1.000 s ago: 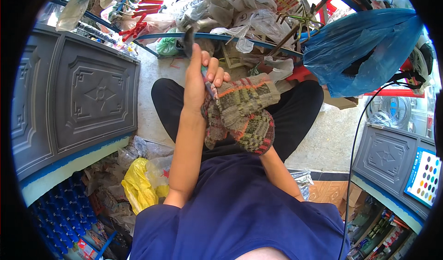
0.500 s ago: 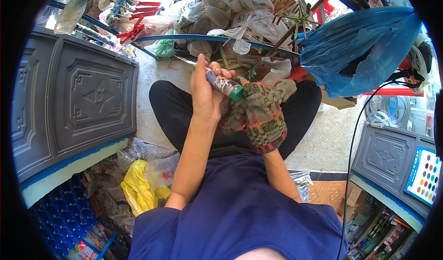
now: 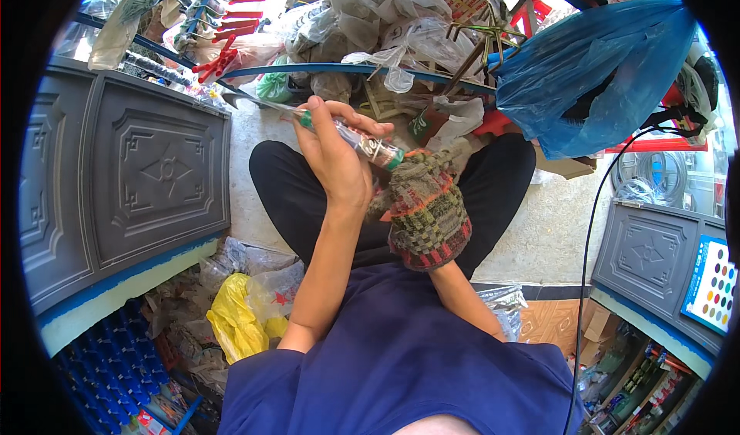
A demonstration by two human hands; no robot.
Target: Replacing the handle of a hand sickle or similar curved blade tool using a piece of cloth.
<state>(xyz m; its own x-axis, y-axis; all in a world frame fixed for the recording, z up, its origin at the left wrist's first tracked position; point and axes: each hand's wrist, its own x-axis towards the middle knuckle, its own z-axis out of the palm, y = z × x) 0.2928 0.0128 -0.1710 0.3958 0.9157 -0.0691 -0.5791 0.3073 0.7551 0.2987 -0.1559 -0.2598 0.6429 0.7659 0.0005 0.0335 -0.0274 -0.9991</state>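
1. Seen from above, a seated person in a blue shirt (image 3: pixel 401 365) and black trousers (image 3: pixel 285 188) works over their lap.
2. Their bare left hand (image 3: pixel 335 161) is closed around a screwdriver (image 3: pixel 347 134) with a clear handle and green bands. Its metal shaft (image 3: pixel 258 103) points up and to the left, away from the body, while the handle's butt end points toward the other hand.
3. Their right hand (image 3: pixel 428 211) wears a thick woven work glove in brown, green and red, likely for grip and protection. It sits just beside the butt of the screwdriver handle, touching or nearly so. Whether its fingers are curled onto anything cannot be told, since the glove hides them.
4. Around the knees lie a grey embossed panel (image 3: pixel 146 180) on the left, a yellow bag (image 3: pixel 235 323) below it, a big blue plastic bag (image 3: pixel 601 72) at upper right, and crumpled clear bags (image 3: pixel 385 11) ahead.
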